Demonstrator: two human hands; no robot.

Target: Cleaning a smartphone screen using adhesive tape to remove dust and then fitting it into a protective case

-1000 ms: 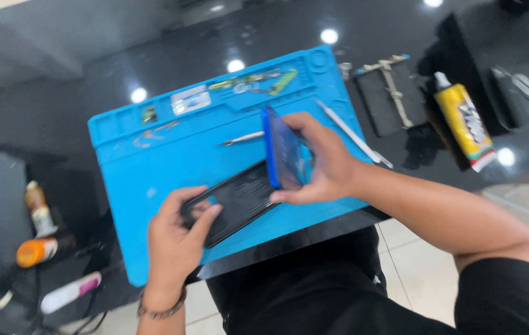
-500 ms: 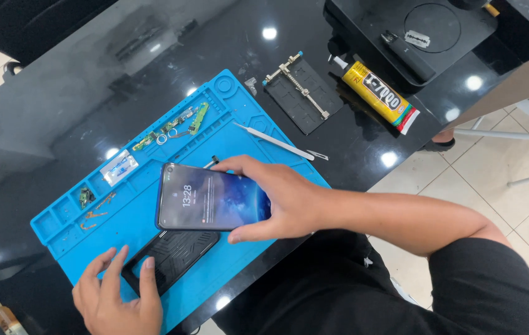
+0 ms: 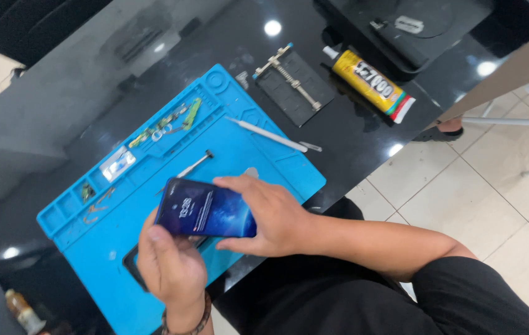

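so, head view only: our right hand [image 3: 270, 214] grips the lit phone screen [image 3: 205, 209] by its right edge, and our left hand [image 3: 171, 263] closes on its near-left corner from below. under both hands a dark phone body [image 3: 133, 263] lies on the blue mat [image 3: 264, 164]. we judge it mid screen-fitting; next calls for lining the screen over the body.
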